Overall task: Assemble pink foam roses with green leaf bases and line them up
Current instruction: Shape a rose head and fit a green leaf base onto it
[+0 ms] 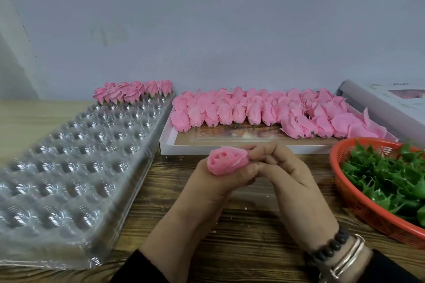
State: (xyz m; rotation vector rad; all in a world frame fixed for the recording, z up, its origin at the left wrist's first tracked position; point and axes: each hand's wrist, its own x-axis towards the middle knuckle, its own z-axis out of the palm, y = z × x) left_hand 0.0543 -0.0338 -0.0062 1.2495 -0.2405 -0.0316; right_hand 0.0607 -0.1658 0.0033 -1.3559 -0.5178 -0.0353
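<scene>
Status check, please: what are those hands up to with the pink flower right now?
Left hand grips pink rose; right hand pinches its side. No leaf visible on it. Nothing blocking the clear tray.

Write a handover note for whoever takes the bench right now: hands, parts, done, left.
Left hand: holds one pink foam rose, bloom up.
Right hand: fingertips pinch at that rose's right side; whether a leaf is on it is hidden.
Done: a short row of finished roses with green bases stands at the far end of the clear blister tray; most cups are unfilled.
Left: many bare roses lie in the white box. Green leaf bases fill the orange basket on the right.
</scene>
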